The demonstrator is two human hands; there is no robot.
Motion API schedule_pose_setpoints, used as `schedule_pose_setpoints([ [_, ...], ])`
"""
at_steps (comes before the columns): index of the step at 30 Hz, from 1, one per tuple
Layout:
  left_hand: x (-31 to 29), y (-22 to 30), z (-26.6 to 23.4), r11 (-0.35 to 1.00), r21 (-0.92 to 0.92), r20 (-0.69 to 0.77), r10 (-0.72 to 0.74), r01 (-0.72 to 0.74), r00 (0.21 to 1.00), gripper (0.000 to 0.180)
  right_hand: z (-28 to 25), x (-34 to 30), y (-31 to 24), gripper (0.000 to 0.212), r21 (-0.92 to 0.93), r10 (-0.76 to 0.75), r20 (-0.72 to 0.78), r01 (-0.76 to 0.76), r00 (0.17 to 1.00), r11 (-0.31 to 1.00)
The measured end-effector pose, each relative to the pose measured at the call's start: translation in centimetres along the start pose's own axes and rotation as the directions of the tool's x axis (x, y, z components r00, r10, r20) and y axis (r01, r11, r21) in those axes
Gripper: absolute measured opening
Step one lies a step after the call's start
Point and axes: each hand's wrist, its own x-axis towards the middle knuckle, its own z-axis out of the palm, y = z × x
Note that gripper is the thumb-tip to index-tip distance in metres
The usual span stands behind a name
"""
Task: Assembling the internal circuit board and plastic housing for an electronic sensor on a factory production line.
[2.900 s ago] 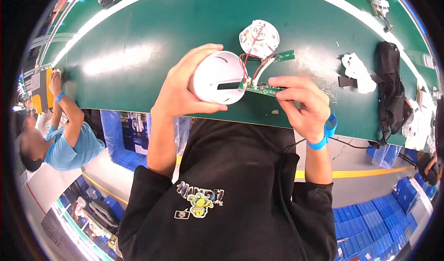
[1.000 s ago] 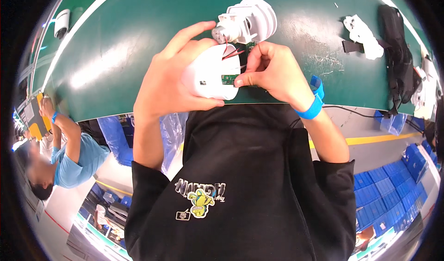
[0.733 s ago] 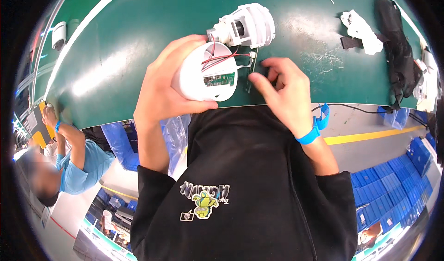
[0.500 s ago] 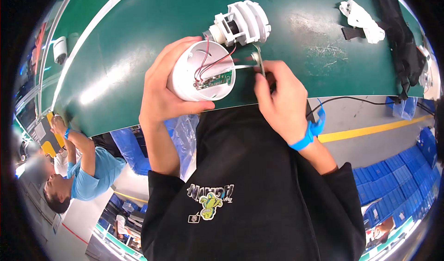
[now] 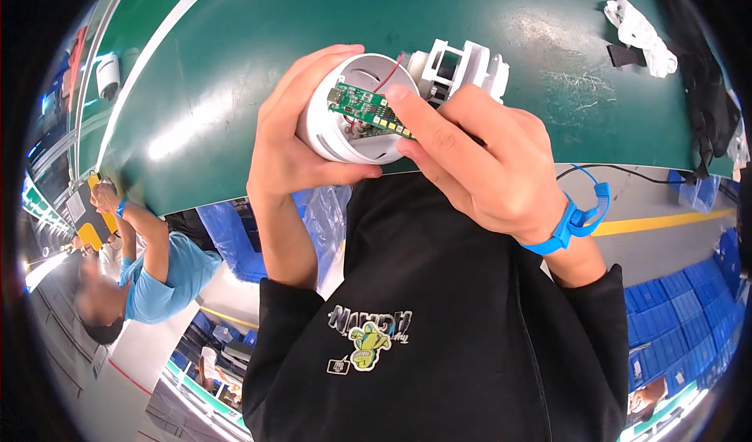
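My left hand [image 5: 282,129] wraps round a white cylindrical housing [image 5: 319,129], its open end facing up and to the right. Between the thumb and fingers of my right hand [image 5: 486,152] is a green circuit board [image 5: 362,104], slanting across the mouth of the housing. Small pale squares line the board's edge near my fingertips. Red wire [image 5: 389,75] runs out of the housing toward a white ribbed plastic assembly [image 5: 462,64], which lies on the table just behind my right hand and is partly hidden by it. More parts inside the housing show under the board.
The green table [image 5: 258,27] ends close to my body. White cloth-like material [image 5: 638,35] and a black strap lie at the far right. Another white cylinder [image 5: 108,76] stands at far left. Beside it a co-worker in a blue shirt [image 5: 176,277] handles a yellow and black item.
My right hand has moved left to the housing's mouth, turning the circuit board so its green face shows over the opening. The ribbed assembly now sits farther right relative to the housing.
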Motion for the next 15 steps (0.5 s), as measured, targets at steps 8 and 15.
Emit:
schedule_pose_setpoints([
  [8,-0.28,-0.69,0.01,0.998,-0.033,-0.008,0.044,-0.045,0.999,0.093,0.06,-0.42,-0.40,0.046,-0.009,0.065,0.045,-0.064,0.997,0.998],
  [15,-0.13,-0.60,0.11,0.998,-0.059,-0.007,0.033,-0.033,0.999,0.093,0.35,-0.34,-0.31,0.046,-0.026,0.046,0.012,-0.046,0.999,0.999],
])
